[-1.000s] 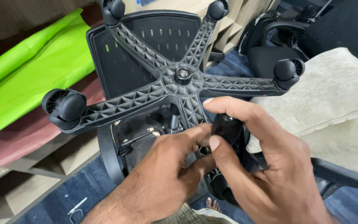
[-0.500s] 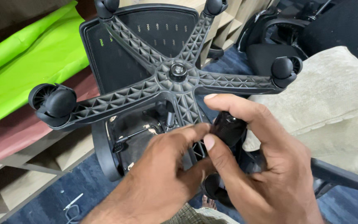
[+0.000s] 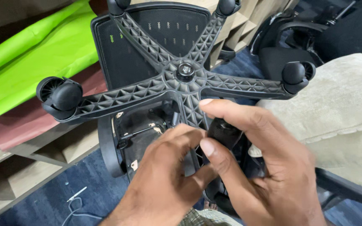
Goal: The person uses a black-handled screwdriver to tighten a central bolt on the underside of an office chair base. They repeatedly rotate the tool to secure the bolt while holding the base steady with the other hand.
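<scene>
An upturned black office chair shows its five-armed star base (image 3: 147,92) with ribbed plastic arms and a round hub (image 3: 185,71) in the middle. Black caster wheels sit at the arm ends: one at the left (image 3: 60,95), one at the right (image 3: 296,75). My right hand (image 3: 256,167) grips a black caster wheel (image 3: 223,132) at the end of the near arm, thumb and forefinger around it. My left hand (image 3: 164,175) presses on the same arm right beside that wheel, fingertips touching it. The near arm's tip is hidden under my hands.
Bright green paper (image 3: 34,54) and reddish sheets (image 3: 26,121) lie on wooden shelving (image 3: 42,159) at the left. A beige cushion (image 3: 340,113) is at the right, other black chair parts (image 3: 298,37) behind it. A white cord (image 3: 74,201) lies on blue carpet.
The chair base has shifted slightly in view. My left hand has curled closer over the near arm and my right hand has moved a little left on the wheel.
</scene>
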